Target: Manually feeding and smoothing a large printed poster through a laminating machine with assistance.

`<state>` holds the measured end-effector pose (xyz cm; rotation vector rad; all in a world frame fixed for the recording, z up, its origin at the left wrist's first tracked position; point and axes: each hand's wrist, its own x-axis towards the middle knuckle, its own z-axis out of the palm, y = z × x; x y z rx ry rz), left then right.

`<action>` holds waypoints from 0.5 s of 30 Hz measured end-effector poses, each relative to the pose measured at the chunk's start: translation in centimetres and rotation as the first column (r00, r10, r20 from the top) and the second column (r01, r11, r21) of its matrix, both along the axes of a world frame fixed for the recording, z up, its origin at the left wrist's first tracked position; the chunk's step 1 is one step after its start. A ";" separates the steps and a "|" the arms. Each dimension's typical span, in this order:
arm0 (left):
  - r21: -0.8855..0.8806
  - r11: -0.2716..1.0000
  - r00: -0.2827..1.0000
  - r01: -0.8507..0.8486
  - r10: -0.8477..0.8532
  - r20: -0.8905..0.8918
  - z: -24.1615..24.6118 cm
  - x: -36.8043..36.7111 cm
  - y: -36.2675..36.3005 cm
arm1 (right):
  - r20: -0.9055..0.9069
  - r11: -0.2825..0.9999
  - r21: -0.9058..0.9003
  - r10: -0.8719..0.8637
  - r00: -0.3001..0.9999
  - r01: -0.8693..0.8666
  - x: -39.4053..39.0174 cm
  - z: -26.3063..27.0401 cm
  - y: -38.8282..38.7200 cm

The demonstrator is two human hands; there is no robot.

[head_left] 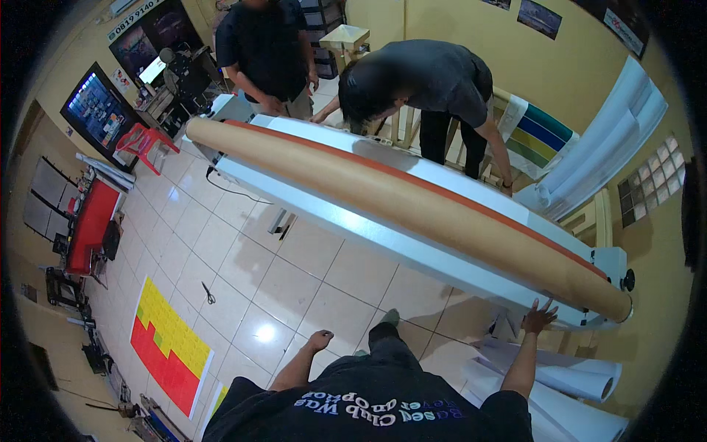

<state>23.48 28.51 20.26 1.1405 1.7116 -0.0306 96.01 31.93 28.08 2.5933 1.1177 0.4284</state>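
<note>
A long roll of brown material [386, 204] lies along the front of a wide white roll-fed machine [353, 218], which looks like a laminator. Directly behind it runs an orange-red roller [342, 160]. My right hand [539, 317], fingers spread, is at the white front beam near the roll's right end; whether it presses on the beam is unclear. Low over the tiled floor [287, 293], my left hand [319, 341] is loosely curled, apart from the machine, with nothing visible in it. A black knob [627, 280] sits on the machine's right end housing [610, 265].
Beyond the machine, one person [431, 83] bends over and another person [262, 55] stands. Scissors [208, 293] and a yellow-and-red printed sheet [168, 348] lie on the floor. Large white rolls [574, 375] are at my right. A cable [237, 191] hangs at the machine's left.
</note>
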 end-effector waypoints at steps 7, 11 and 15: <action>0.061 0.996 0.998 0.059 -0.060 0.020 -1.6 1.1 5.6 | 0.004 0.948 0.272 0.172 0.985 -0.166 0.5 -1.1 0.1; -0.034 0.984 0.983 0.176 -0.177 -0.043 -1.7 1.2 7.2 | -0.088 0.880 0.467 0.144 0.986 -0.087 -2.2 1.3 1.0; -0.031 0.977 0.974 0.212 -0.214 -0.069 -0.8 1.2 9.3 | -0.007 0.894 0.427 0.158 0.987 -0.140 -2.1 1.3 1.0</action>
